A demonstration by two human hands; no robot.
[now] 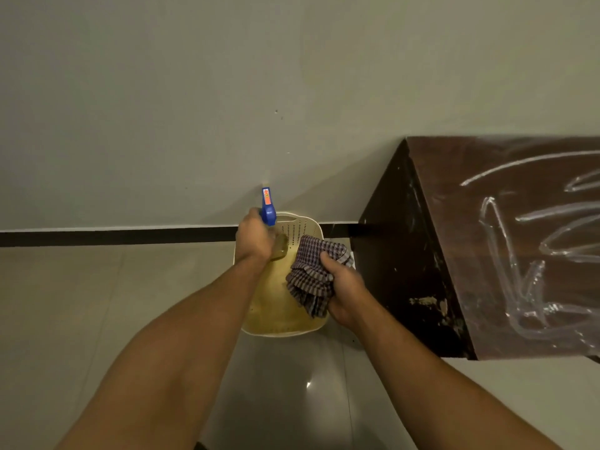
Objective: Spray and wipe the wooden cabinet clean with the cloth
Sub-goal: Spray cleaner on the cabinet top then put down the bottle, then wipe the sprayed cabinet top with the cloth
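Observation:
A dark wooden cabinet (506,248) stands at the right, its top streaked with pale smears. My left hand (255,237) grips a spray bottle (268,211) with a blue trigger head, the nozzle pointing up toward the wall and the clear body (280,247) hanging below my fist. My right hand (344,287) holds a bunched checked cloth (313,274). Both hands hover over a cream plastic basket (285,332) on the floor, just left of the cabinet.
A plain grey wall (194,108) rises behind, with a black skirting strip (113,237) along its foot. Pale glossy floor tiles (282,394) spread below my arms. The cabinet's dark left side (396,271) stands close beside the basket.

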